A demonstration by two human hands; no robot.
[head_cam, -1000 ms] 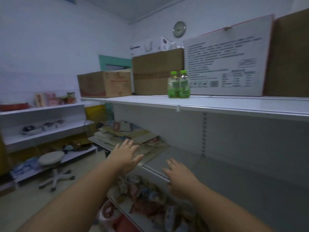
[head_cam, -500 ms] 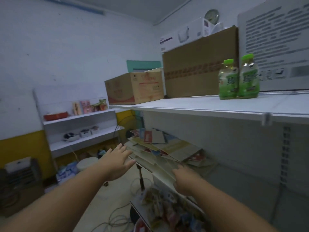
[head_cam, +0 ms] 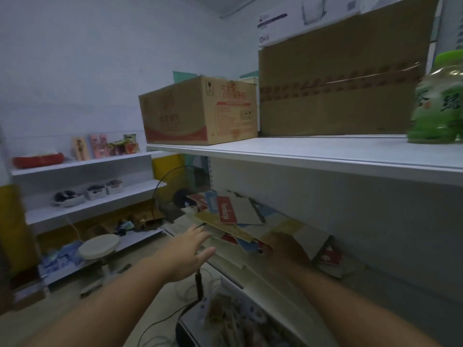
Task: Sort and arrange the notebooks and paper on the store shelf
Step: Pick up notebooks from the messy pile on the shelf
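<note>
On the upper shelf (head_cam: pixel 313 156) a carton (head_cam: pixel 198 111) sat at the left end, with a larger carton (head_cam: pixel 338 91) just right of it and a bottle (head_cam: pixel 438 101) further right. On the shelf below (head_cam: pixel 363 276), notebooks and paper (head_cam: pixel 240 216) lay overlapping near the left end, under the right hand (head_cam: pixel 288 249). The left hand (head_cam: pixel 188 251) was before the front edge.

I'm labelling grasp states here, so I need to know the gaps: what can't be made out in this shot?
Right hand: head view, dim under the upper shelf and blurred; whether its fingers hold anything is unclear.
Notebook pile: head view, covers overlap, so the count is hidden.
Green bottle: head view, cut by the right edge, label blurred.
</note>
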